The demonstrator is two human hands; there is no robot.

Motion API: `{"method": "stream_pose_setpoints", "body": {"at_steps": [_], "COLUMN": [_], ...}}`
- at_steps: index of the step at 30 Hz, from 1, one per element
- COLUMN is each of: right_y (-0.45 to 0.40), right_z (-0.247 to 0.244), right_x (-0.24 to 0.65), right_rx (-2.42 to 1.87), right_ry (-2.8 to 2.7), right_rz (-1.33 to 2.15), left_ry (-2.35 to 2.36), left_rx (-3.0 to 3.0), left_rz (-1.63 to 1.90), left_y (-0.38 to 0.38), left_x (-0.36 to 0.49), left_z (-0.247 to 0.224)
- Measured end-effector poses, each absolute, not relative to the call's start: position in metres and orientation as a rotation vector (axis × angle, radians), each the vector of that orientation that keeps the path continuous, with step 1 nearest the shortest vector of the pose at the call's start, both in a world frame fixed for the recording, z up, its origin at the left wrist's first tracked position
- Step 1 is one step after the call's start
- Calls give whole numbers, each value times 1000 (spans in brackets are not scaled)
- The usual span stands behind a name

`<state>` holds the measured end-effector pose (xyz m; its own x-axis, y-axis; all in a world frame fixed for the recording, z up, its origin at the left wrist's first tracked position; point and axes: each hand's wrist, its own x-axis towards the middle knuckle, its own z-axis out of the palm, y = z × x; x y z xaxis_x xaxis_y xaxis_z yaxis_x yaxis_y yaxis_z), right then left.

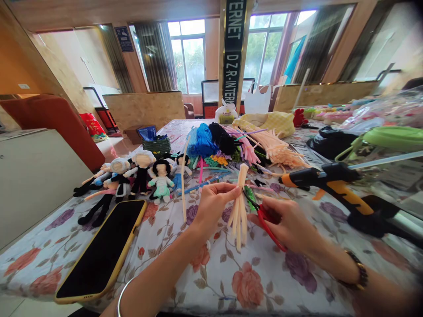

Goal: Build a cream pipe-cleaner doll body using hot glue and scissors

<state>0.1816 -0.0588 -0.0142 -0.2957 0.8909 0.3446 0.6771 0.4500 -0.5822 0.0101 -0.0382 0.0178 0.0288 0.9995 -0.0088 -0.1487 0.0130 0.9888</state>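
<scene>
My left hand [216, 200] pinches a bundle of cream fuzzy pipe cleaners [238, 218] near its upper part, and the strands fan out downward. In my right hand [286, 220] is a pair of scissors [267, 226] with red handles. Their dark blades reach up to the bundle, close to my left fingertips; whether they touch a strand I cannot tell. A green object [251, 198] lies behind the blades, partly hidden. One long cream pipe cleaner [183, 185] stretches along the table to the left of my left hand.
A phone [102, 251] lies front left, with several small dolls [142, 169] behind it. Bundles of blue pipe cleaners [206, 140] and peach pipe cleaners [280, 147] are heaped at the back. A glue gun [330, 180] stands on the right of the flowered tablecloth [185, 273].
</scene>
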Motion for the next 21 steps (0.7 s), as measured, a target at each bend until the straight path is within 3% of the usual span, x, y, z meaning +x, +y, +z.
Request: {"method": "stream_pose_setpoints", "body": {"at_steps": [21], "right_y": [-52], "right_z": [-16], "right_x": [194], "right_rx": [-1277], "right_ry": [-2055], "right_rz": [1189], "left_ry": [1094], "left_rx": [940], "left_rz": [1135], "left_y": [-32], "left_x": [9], "left_z": [8]}}
